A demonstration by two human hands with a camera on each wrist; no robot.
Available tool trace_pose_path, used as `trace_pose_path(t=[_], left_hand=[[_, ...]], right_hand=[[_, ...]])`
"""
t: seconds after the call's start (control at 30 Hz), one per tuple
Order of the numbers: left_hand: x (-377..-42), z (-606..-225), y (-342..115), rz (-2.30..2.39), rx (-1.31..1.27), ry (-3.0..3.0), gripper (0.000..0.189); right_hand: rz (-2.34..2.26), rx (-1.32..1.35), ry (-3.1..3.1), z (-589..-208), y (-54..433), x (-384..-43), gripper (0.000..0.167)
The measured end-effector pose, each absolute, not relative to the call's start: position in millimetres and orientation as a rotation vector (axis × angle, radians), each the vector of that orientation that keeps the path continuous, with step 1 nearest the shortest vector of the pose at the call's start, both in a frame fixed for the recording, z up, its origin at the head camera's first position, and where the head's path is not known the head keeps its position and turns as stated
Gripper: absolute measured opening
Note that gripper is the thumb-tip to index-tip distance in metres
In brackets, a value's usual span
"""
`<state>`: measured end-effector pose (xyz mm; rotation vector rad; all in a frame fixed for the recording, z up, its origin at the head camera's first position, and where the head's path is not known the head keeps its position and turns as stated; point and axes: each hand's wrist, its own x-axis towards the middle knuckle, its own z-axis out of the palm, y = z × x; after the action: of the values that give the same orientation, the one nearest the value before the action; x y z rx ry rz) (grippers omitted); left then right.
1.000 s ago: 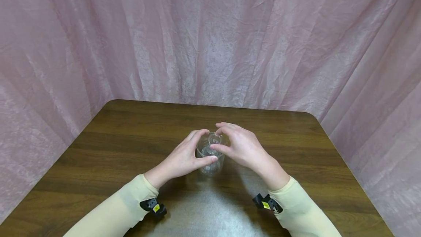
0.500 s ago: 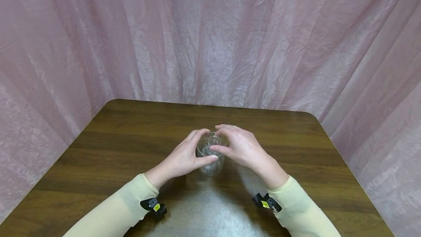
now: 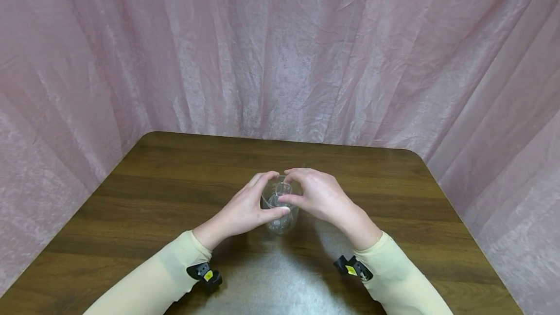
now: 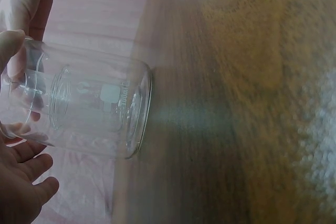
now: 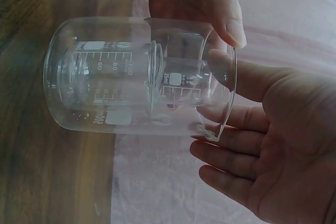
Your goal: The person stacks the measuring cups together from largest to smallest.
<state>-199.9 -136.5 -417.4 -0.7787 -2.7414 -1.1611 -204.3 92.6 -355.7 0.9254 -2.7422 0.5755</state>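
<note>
A large clear glass beaker (image 3: 280, 227) stands upright on the wooden table between both hands. My left hand (image 3: 246, 208) grips its rim, thumb on the near side and fingers on the far side. Inside stands a medium beaker (image 5: 113, 85) with white scale marks. Above that, partly within the large beaker's mouth, is a small beaker marked 25 ml (image 5: 184, 82). My right hand (image 3: 321, 196) pinches the small beaker near its top between thumb and index finger; the other fingers extend outside the large beaker. Whether the small base touches the medium rim is unclear.
The brown wooden table (image 3: 183, 159) has rounded far corners. Pink curtains (image 3: 280, 52) hang behind it and along both sides. Small black devices sit at the left wrist (image 3: 204, 274) and right wrist (image 3: 353, 267). Light reflects off the table's near part.
My right hand has come slightly down and to the left, lowering the small beaker deeper into the large one. The left hand and large beaker have stayed in place.
</note>
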Motion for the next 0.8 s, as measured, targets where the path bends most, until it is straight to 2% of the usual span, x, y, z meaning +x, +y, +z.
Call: trace_pose_path(t=[0.8], left_hand=[[-198.8, -417.1, -136.8, -1.179, -0.738, -2.762, 0.088]], right_hand=[[0.418, 0.919, -2.915, -342.3, 85.1, -208.3, 0.033]])
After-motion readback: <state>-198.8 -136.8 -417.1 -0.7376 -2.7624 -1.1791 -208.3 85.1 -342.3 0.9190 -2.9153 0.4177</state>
